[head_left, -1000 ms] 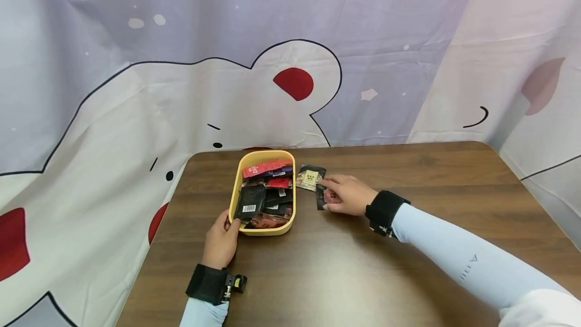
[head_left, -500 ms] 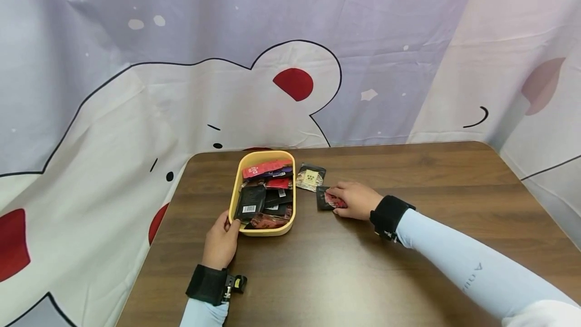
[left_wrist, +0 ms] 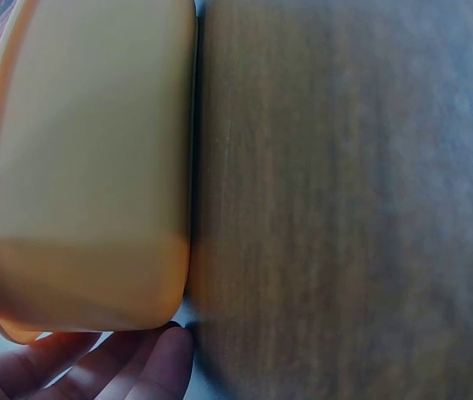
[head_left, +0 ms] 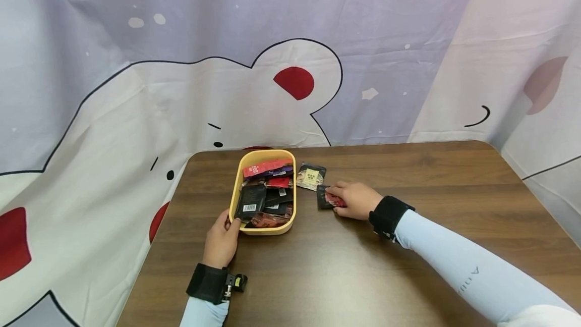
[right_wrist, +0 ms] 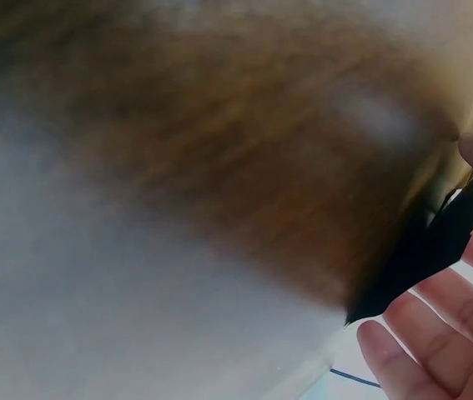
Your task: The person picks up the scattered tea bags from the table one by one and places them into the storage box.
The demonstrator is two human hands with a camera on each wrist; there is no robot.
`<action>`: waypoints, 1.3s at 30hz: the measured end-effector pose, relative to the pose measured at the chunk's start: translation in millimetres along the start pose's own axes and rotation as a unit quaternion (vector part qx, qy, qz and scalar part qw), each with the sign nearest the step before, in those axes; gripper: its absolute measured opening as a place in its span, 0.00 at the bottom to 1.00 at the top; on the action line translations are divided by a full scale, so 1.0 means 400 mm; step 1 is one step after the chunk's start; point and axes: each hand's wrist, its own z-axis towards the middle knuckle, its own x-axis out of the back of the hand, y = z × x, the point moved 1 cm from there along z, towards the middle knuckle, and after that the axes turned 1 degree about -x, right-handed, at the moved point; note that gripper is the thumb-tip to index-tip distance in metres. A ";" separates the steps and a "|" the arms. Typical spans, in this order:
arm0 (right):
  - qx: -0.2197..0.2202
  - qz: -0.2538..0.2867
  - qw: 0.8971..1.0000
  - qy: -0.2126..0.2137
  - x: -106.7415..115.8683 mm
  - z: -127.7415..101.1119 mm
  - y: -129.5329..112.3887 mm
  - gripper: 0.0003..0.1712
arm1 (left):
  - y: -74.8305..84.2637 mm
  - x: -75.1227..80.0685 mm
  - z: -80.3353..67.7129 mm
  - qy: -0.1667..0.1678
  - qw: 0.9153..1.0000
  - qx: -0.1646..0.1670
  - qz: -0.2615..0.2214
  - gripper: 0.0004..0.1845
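My left hand (head_left: 221, 242) grips the near left corner of a yellow plastic bin (head_left: 294, 201), thumb over the rim and fingers outside. In the left wrist view the fingers (left_wrist: 163, 367) curl against the bin's wall (left_wrist: 94, 167). Several packets fill the bin, black (head_left: 251, 202), red (head_left: 267, 167) and dark purple among them. To its right, my right hand (head_left: 356, 200) holds a small black packet with a red label (head_left: 323, 198) at the table surface. The right wrist view has this packet's dark edge (right_wrist: 420, 258) between thumb and fingers.
Just behind the held packet lies another black packet with a pale yellow label (head_left: 310, 176), close to the bin's right side. Everything stands on a brown wooden table (head_left: 408, 175). A printed curtain (head_left: 204, 105) hangs along its back edge.
My right hand has shifted slightly right across the black packet with the red label, uncovering more of its left part. The left hand and the bin stay where they were.
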 end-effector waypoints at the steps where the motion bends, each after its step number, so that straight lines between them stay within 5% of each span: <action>1: 0.000 0.000 1.000 0.002 0.000 0.000 0.000 0.33 | 0.000 0.000 0.000 0.000 1.000 0.000 0.000 0.27; 12: -0.004 0.054 0.998 0.043 0.009 0.013 0.004 0.17 | 0.001 0.003 0.000 -0.003 1.000 0.005 0.006 0.26; 18: 0.002 0.079 0.994 0.073 0.038 0.045 -0.005 0.19 | 0.000 0.000 -0.002 -0.010 1.000 0.010 0.002 0.27; 26: 0.018 0.089 0.991 0.102 0.118 0.103 -0.082 0.19 | 0.002 0.004 -0.001 -0.011 1.000 0.008 0.002 0.27; 39: 0.061 0.076 0.992 0.084 0.150 0.196 -0.201 0.20 | 0.003 0.003 0.000 -0.004 1.000 0.003 0.006 0.26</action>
